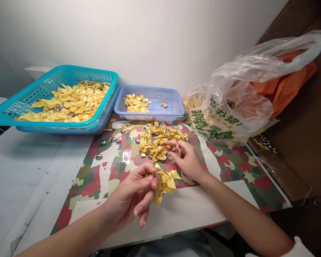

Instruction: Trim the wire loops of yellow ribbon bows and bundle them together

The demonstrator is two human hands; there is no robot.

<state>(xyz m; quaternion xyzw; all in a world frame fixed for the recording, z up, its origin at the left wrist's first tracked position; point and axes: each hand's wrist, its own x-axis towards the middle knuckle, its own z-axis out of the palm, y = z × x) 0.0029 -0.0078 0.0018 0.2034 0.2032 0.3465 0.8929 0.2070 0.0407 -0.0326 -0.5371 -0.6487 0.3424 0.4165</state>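
My left hand (133,194) is pinching glossy yellow satin bows (168,181) just before a tangled yellow-ribbon pile (153,142), where my right hand (189,160) is hovering, its grip unclear. I'm seemingly partway: some smaller bows (136,103) are lying in the periwinkle plastic basket (155,115), plenty are remaining piled.

Behind the worktop (56,160) rises 1 plain white wall (149,39), bright above the worktop's middle and greyer above its left end. To the worktop's right, a brown surface (305,153) stands in dimmer light.
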